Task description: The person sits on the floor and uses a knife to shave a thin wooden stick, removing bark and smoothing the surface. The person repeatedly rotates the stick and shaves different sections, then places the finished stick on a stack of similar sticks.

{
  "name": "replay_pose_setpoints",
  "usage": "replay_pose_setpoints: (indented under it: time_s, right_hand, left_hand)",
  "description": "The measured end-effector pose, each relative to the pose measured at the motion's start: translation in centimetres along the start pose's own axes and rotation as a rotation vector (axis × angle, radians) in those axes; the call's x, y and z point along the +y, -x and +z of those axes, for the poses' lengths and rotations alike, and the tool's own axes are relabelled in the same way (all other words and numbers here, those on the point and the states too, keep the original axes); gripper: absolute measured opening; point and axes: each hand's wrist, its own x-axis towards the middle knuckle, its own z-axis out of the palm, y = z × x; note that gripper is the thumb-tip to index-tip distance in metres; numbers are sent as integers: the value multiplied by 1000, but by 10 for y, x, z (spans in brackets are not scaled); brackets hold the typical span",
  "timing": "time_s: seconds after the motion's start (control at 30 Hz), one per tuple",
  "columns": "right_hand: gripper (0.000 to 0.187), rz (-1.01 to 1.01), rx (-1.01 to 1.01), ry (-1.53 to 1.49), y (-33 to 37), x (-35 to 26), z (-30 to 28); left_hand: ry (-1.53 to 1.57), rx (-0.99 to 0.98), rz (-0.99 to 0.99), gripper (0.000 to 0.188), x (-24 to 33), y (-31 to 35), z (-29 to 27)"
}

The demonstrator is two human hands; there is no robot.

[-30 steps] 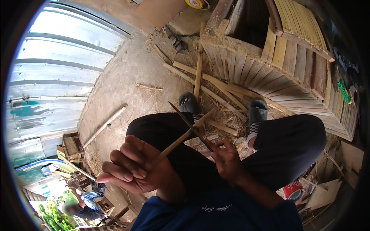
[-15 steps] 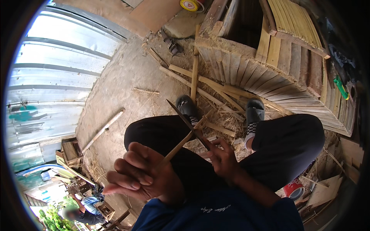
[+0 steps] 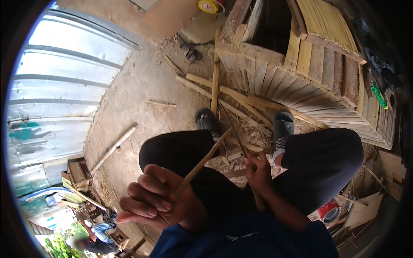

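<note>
Tan wood makes one stick (image 3: 205,159) gripped by the left hand (image 3: 165,198), while the right hand (image 3: 259,175) grips one dark blade (image 3: 239,142).

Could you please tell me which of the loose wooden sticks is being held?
The slender stick gripped in the left hand, slanting before the black trousers; neither hand touches the other loose sticks.

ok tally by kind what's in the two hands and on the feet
Wooden stick, in the left hand: 1
Knife, in the right hand: 1
Grey slippers: 2
Checked socks: 2
Total: 6
</note>
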Motion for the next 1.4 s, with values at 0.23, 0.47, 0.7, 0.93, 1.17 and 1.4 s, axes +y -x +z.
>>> replay_pose_setpoints:
  time_s: [0.23, 0.47, 0.7, 0.93, 1.17, 1.4]
  right_hand:
    - [35, 140, -295, -291, 24, -84, -71]
    - [46, -84, -501, -19, 51, -100, -110]
    - [49, -241, -524, -169, 66, -93, -116]
    - [52, 91, -517, -154, 59, -72, -106]
    - [43, -314, -444, -174, 67, -69, -97]
    - [40, -85, -412, -87, 69, -74, -99]
  left_hand:
    - [124, -72, -104, 62, 2, -4, -16]
    - [221, -83, -134, 60, 2, -9, -22]
    - [419, -313, -249, 55, -1, -16, -16]
    - [500, -369, -277, 62, 1, -18, -18]
    - [579, -287, -283, 62, -1, -16, -17]
    - [504, -225, -256, 61, -1, -19, -21]
